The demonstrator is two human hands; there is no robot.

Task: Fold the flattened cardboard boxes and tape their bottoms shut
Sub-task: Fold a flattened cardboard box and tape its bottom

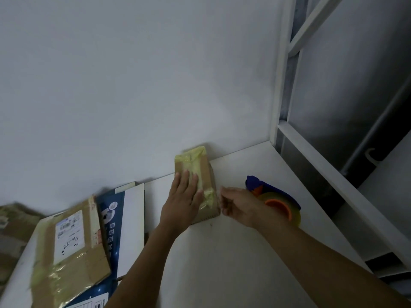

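Observation:
A small brown cardboard box (205, 172) with yellowish tape over its top stands on the white table (233, 258), against the wall. My left hand (183, 197) lies flat on the box, fingers straight, pressing the tape down. My right hand (241, 205) is at the box's right near corner, fingers curled and pinching at the tape edge there. Just behind that hand sits a blue tape dispenser (275, 194) with an orange core and a clear tape roll.
A flattened brown box with a white label (69, 247) lies at the left on a blue and white carton (124, 218). More cardboard (13, 227) lies at the far left. A white metal frame (282, 90) rises at the table's right back corner.

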